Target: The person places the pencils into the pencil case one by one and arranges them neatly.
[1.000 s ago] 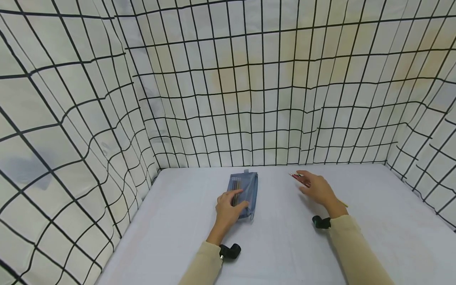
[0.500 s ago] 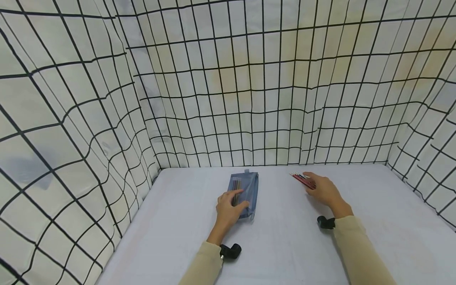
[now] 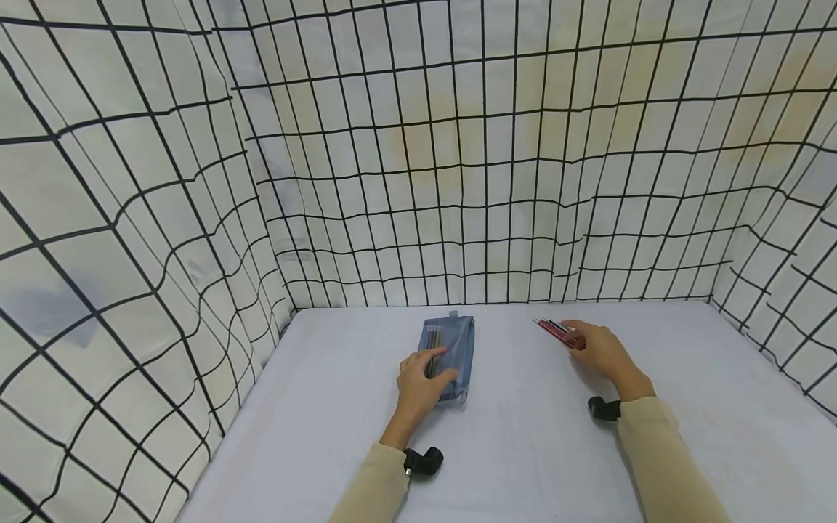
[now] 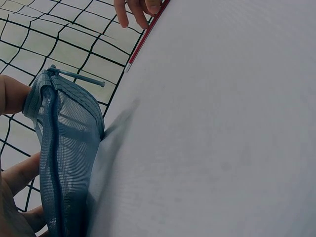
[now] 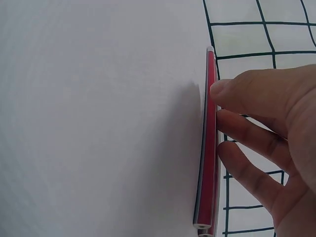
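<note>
A blue mesh pencil case (image 3: 461,341) with a zip lies on the white table; several dark pencils (image 3: 433,341) show at its left side. My left hand (image 3: 417,381) rests on the case with thumb and fingers spread apart. In the left wrist view, the case (image 4: 74,148) hides part of the fingers. To the right, my right hand (image 3: 603,352) holds a bundle of several red and dark pencils (image 3: 556,330) with pale ends, pointing to the far left. In the right wrist view, the thumb lies on the red pencils (image 5: 210,148) and the fingers are on their other side.
A white cloth covers the table (image 3: 516,450). Black netting (image 3: 484,181) over pale sheets rises along the back and both sides. A small black camera (image 3: 423,461) is strapped at the left wrist, another black camera (image 3: 603,409) at the right.
My right hand has moved a little to the right with the pencils, and more of their length shows beyond the fingers. The left hand and the pencil case have stayed in place.
</note>
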Tool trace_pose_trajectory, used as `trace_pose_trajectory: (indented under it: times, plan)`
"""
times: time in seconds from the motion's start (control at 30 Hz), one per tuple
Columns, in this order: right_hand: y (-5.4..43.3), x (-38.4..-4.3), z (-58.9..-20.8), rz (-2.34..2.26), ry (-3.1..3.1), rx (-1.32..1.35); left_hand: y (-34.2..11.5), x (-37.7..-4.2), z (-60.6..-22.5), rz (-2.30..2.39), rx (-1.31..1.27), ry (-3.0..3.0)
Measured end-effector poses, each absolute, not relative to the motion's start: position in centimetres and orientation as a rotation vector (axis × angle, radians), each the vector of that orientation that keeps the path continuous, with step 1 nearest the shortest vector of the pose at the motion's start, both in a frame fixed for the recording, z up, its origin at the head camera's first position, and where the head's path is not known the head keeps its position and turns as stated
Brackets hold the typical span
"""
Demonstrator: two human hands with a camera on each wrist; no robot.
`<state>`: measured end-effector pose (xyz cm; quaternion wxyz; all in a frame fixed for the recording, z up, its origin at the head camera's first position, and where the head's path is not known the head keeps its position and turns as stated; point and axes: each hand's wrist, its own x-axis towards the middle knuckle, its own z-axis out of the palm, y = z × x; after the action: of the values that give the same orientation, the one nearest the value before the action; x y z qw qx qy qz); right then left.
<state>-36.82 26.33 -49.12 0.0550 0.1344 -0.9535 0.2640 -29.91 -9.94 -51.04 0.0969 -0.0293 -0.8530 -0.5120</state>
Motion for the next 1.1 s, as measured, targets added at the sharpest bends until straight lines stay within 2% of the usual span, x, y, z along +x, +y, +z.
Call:
trace_pose_trajectory:
  times: [1.1]
  plan:
    - [26.41,-36.86,-48.81,0.926,-2.952,0.348,-9.94,-29.85,-50.98,-1.5,-0.101,-2.529]
